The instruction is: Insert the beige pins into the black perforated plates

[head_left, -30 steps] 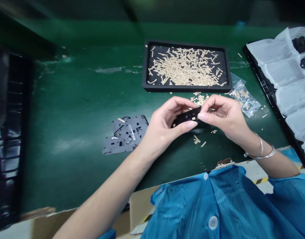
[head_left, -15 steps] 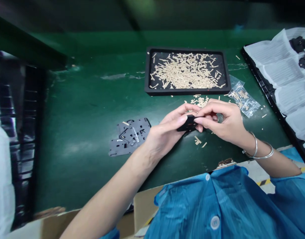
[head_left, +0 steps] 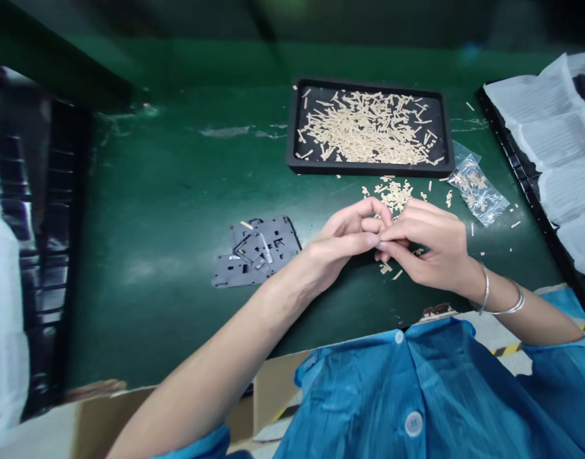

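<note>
My left hand [head_left: 347,236] and my right hand [head_left: 424,239] meet fingertip to fingertip just above the table. Both are closed in a pinch; whatever is between the fingers is hidden or too small to make out. Directly beyond them lies a loose heap of small cream-coloured strips [head_left: 396,194]. To the left, near my left forearm, flat black plastic plates [head_left: 245,271] with cut-outs lie overlapping, with thin narrow pieces and one cream strip on top.
A black tray [head_left: 371,170] full of cream strips stands behind the hands. Right of it lies a clear plastic bag [head_left: 481,194] with more pieces. A large tray lined with white sheeting [head_left: 543,131] borders the right side. Dark racks [head_left: 44,255] stand at the left.
The black plastic part that showed in my left hand is now out of sight. My left fingers have turned and closed up against my right fingertips. The view has shifted slightly.
</note>
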The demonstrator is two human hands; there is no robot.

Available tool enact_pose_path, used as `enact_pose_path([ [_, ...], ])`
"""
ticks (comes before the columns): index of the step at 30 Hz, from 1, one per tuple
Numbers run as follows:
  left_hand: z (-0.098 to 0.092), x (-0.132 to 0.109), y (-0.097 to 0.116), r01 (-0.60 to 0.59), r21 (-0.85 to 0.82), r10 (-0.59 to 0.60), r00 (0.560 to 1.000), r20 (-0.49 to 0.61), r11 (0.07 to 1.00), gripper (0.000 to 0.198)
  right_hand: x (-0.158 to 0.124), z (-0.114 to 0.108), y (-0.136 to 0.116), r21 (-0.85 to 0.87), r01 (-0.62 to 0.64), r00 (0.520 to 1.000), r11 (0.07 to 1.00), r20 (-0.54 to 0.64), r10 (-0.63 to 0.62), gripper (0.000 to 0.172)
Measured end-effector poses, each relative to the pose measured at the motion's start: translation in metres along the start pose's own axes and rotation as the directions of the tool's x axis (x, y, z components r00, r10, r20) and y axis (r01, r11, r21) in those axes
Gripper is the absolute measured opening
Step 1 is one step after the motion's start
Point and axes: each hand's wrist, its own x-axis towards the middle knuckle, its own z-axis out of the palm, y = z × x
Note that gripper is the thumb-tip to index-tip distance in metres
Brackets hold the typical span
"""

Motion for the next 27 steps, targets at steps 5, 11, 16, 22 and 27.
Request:
enact_pose_path([
  [5, 0.003, -0.001, 0.003, 0.008, 0.004, -0.008, 1.000, -0.025, 1.000, 0.039, 0.002, -0.003, -0.005, 0.115, -0.177, 0.983, 0.977, -0.027, 0.181, 0.016],
  [11, 0.001, -0.003, -0.003, -0.096, 0.271, 0.160, 0.961, -0.225, 0.958, 0.031, 0.005, -0.005, -0.002, 0.414, -0.620, 0.759, 0.667, 0.098, 0.644, 0.017],
  [16, 0.004, -0.003, -0.006, -0.124, 0.433, 0.256, 0.931, -0.261, 0.893, 0.028, 0.008, -0.005, 0.001, 0.507, -0.660, 0.702, 0.555, 0.152, 0.696, 0.025],
  [22, 0.001, -0.003, -0.005, -0.103, 0.368, 0.190, 0.959, -0.209, 0.924, 0.030, 0.007, -0.006, 0.002, 0.514, -0.624, 0.736, 0.588, 0.134, 0.664, 0.028],
  [27, 0.001, -0.003, -0.002, -0.138, 0.532, 0.298, 0.927, -0.226, 0.835, 0.035, 0.007, -0.006, 0.008, 0.457, -0.637, 0.735, 0.621, 0.119, 0.667, 0.027],
])
